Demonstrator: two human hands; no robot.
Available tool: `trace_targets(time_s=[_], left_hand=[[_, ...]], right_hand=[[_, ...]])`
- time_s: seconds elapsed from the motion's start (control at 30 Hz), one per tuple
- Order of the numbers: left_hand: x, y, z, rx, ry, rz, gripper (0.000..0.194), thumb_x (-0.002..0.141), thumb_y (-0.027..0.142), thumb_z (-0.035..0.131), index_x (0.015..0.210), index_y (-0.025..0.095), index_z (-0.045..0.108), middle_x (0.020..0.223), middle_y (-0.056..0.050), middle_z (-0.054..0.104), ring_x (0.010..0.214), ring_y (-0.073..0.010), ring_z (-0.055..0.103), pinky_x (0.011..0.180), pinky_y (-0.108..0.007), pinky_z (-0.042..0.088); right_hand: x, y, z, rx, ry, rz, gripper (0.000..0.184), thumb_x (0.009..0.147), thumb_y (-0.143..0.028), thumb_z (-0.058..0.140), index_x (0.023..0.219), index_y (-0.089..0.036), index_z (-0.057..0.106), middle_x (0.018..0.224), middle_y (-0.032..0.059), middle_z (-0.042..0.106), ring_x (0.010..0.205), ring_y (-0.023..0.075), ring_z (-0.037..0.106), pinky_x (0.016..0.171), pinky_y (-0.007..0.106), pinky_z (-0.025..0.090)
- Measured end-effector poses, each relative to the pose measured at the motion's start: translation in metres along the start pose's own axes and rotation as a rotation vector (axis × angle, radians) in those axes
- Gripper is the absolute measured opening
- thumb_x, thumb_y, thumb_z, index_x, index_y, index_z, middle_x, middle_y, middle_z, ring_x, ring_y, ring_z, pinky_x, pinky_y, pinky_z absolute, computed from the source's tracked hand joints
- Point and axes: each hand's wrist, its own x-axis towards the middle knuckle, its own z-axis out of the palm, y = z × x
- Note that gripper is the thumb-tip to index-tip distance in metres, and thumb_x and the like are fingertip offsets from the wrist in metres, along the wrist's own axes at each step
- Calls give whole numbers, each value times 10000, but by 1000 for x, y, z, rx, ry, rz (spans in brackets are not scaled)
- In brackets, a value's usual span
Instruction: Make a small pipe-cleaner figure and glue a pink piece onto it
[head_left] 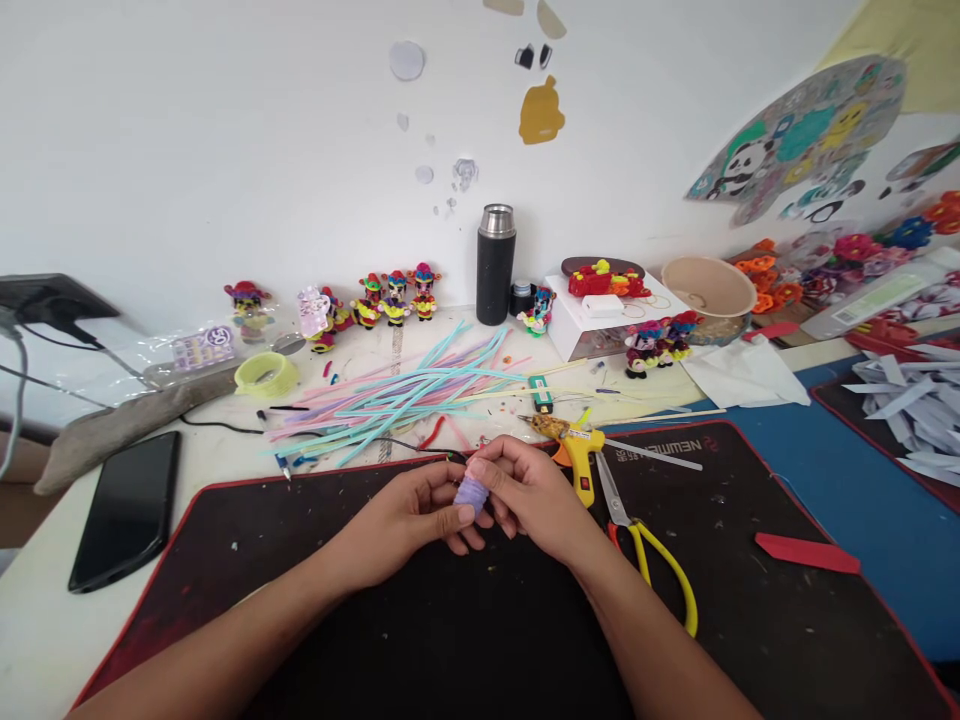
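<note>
A small coil of fuzzy lilac pipe cleaner (471, 494), pinkish at its top end, is held between my two hands above the black mat. My left hand (405, 515) is closed round its lower left side, thumb pressed on the coil. The fingers of my right hand (536, 492) pinch the upper end, and its other fingers are curled behind. Just right of my right hand lie a yellow glue gun (581, 460) and scissors with yellow handles (646, 540). Loose pipe cleaners (405, 390) in turquoise, pink and lilac are heaped beyond my hands.
The red-edged black mat (315, 640) covers the front of the table. A phone (126, 510) lies at left; a yellow tape roll (266, 375) sits behind it. A black flask (496, 268), a white box (592, 325) and several small figures (396, 298) stand along the wall.
</note>
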Motion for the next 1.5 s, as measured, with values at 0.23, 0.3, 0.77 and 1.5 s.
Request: trace_targets(time_s=[0.23,0.3,0.77,1.5], left_hand=[[1,-3,0,-78,28,-77,479,879,509,782,1154,149,627,1020,-134,780,824,-218,770,708,-297,589],[1,-3,0,-86,23,-93,497,874,524,784,1151,146,618,1009,-137,781,822,-219,772,702,-292,586],[-1,2,-3,-66,-62,-49,510,869,487,802,1221,176,602,1145,-149,755,921,-223,745,786,-329,575],[-9,13,-15,319,-5,8,366,854,376,800,1156,198,693,1028,-36,739,928,-196,670,837,-305,525]], right_hand=[[0,0,0,1,-14,-5,399,887,-591,710,923,-209,602,518,-95,531,365,80,409,377,204,301],[0,0,0,-2,-31,-13,385,892,-574,715,921,-206,608,513,-95,530,365,80,411,376,204,301],[-1,-2,0,10,-6,12,440,869,-617,715,970,-194,648,539,-82,543,380,79,415,383,205,305],[-2,-2,-1,17,-24,-30,394,893,-564,732,935,-179,660,490,-99,505,372,80,426,385,200,305]])
